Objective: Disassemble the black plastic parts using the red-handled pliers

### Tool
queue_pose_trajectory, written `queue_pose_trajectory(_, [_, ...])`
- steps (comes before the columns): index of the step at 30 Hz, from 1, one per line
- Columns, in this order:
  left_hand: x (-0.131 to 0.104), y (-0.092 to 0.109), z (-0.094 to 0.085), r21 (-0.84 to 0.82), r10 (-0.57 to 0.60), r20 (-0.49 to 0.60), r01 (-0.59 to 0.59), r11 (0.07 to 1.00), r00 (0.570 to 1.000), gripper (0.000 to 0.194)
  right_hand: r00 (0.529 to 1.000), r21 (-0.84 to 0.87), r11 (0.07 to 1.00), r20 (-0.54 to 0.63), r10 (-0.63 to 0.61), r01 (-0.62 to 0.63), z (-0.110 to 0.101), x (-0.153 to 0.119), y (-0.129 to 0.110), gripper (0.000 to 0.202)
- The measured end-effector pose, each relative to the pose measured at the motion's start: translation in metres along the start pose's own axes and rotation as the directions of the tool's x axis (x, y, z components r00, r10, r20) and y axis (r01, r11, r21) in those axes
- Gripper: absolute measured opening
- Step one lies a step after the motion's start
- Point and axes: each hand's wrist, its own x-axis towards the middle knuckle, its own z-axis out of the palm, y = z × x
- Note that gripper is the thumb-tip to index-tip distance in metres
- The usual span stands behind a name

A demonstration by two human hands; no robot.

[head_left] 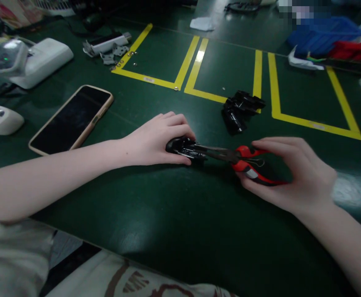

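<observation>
My left hand (165,138) is wrapped round a small black plastic part (188,149) just above the green table (168,214). In my right hand (294,173) are red-handled long-nose pliers (245,165), their handles spread slightly. The jaws point left and reach the black part; whether they grip anything there is too small to tell. Several more black pieces (240,107) lie in a small pile beyond the pliers, over the lower edge of the middle yellow-taped area.
A phone (72,117) lies left of my left hand, near a white device (44,62) and a pale rounded object (1,119). Metal parts (109,47) and small rings sit by the left yellow tape (146,78). Blue (322,35) and red (353,51) bins stand back right.
</observation>
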Motion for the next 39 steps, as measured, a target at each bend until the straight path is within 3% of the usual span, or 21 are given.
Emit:
queue_pose_trajectory(4, [-0.002,0.003,0.0,0.008,-0.022,-0.014,0.022,1.0,1.0,0.05,0.996,0.03,0.996,0.034,0.083,-0.084,-0.001,0.002,-0.012,0.051])
queue_pose_trajectory(11, [-0.003,0.005,0.0,-0.01,0.006,-0.006,-0.006,1.0,1.0,0.03,0.97,0.064,0.972,0.1,0.22,-0.227,-0.005,0.003,-0.018,0.045])
queue_pose_trajectory(16, [-0.002,0.003,0.0,-0.027,0.057,0.022,-0.056,0.998,0.998,0.033,0.981,0.096,0.981,0.115,0.158,-0.169,-0.002,0.003,-0.018,0.046])
queue_pose_trajectory(22, [-0.002,0.003,0.002,-0.014,0.126,0.002,-0.126,0.992,0.992,0.034,0.971,0.152,0.963,0.126,0.203,-0.221,0.001,0.003,-0.018,0.044])
queue_pose_trajectory(39, [0.0,0.0,0.002,-0.053,0.146,-0.002,-0.146,0.988,0.989,0.034,0.98,0.087,0.983,0.137,0.147,-0.159,0.0,0.002,-0.018,0.036])
